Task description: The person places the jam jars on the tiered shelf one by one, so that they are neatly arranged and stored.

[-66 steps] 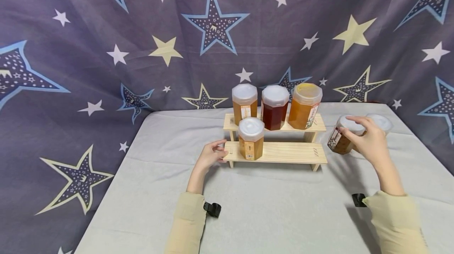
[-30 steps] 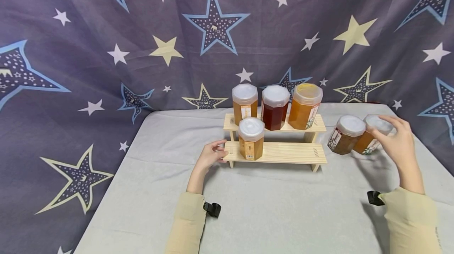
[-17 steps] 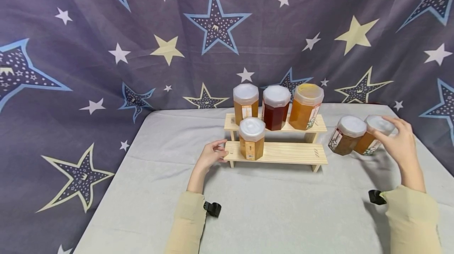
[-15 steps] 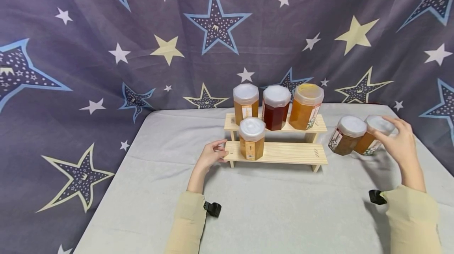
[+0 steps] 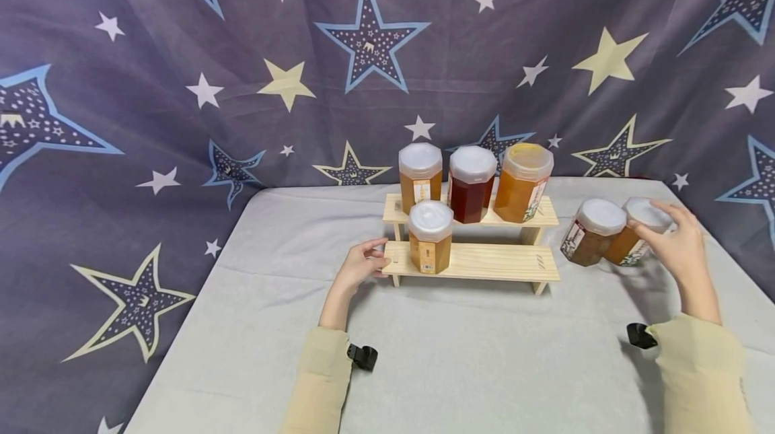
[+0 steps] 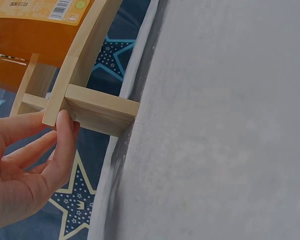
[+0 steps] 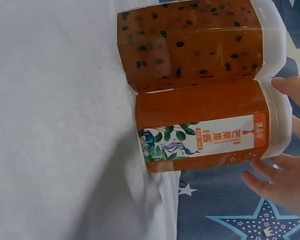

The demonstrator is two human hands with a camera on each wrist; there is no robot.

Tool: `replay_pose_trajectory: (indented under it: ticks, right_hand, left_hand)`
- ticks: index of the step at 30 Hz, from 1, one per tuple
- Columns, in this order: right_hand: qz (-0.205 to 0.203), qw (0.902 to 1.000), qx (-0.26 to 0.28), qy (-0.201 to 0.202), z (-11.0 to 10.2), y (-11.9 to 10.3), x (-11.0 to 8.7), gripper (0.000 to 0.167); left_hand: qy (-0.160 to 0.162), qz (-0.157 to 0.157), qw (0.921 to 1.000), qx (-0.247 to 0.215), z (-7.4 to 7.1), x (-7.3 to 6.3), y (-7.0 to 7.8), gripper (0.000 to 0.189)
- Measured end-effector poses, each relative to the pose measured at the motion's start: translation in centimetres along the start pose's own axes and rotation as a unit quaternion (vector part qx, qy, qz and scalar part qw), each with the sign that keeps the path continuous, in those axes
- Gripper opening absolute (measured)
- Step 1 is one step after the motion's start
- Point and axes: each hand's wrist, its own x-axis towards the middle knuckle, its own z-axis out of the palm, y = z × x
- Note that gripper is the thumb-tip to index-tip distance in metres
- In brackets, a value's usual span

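My left hand [image 5: 358, 264] pinches the left end of the lower step of a two-step wooden display stand [image 5: 484, 260]. In the left wrist view, its fingertips meet the end of the board [image 6: 85, 50] beside a leg. My right hand [image 5: 681, 242] spans the white lid of an orange jam jar [image 5: 626, 245] at the right of the table, thumb and fingers around the lid. The right wrist view shows this jar's white label [image 7: 205, 140] with a bird and leaves. Touching it stands a darker jam jar [image 5: 587, 242] with black seeds [image 7: 180, 45]. Both jars stand upright.
The upper step holds an amber jar [image 5: 418, 185], a dark red jar [image 5: 469, 198] and an orange jar [image 5: 519, 192]. One amber jar [image 5: 430, 252] stands on the lower step's left. A grey cloth [image 5: 472, 360] covers the table; a star-patterned curtain [image 5: 230, 118] hangs behind.
My right hand has moved right, from the seeded jar's lid to the orange jar's lid, then shifted slightly left. The left hand and the stand have kept their places.
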Motion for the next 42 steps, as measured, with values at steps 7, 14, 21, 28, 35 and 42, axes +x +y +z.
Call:
replay_pose_trajectory:
  ticks: [7, 14, 21, 28, 35, 42]
  right_hand:
    - [0.02, 0.9997, 0.007, -0.009, 0.3, 0.1, 0.0, 0.054]
    - [0.061, 0.9979, 0.021, -0.011, 1.4, 5.2, 1.6, 0.057]
    - [0.062, 0.9978, 0.017, -0.016, 2.8, 12.3, 3.9, 0.061]
    - [0.076, 0.9952, 0.018, -0.059, 2.2, 12.0, 3.9, 0.067]
    - [0.072, 0.9942, 0.022, -0.077, 1.9, 11.8, 3.8, 0.068]
    - [0.061, 0.9977, 0.013, -0.027, 2.4, 11.7, 3.6, 0.066]
  left_hand:
    - [-0.014, 0.001, 0.9999, 0.007, 0.0, -0.6, 0.7, 0.048]
    - [0.001, -0.002, 1.0, 0.005, 0.0, -0.1, 0.1, 0.047]
    - [-0.022, -0.005, 0.9997, -0.002, -0.2, -0.3, 0.4, 0.049]
    - [-0.027, 0.005, 0.9996, 0.004, 0.0, -1.6, 2.1, 0.047]
    - [-0.025, 0.002, 0.9997, 0.005, 0.1, -1.7, 2.2, 0.048]
    - [-0.03, -0.004, 0.9995, 0.002, -0.1, -0.8, 1.2, 0.049]
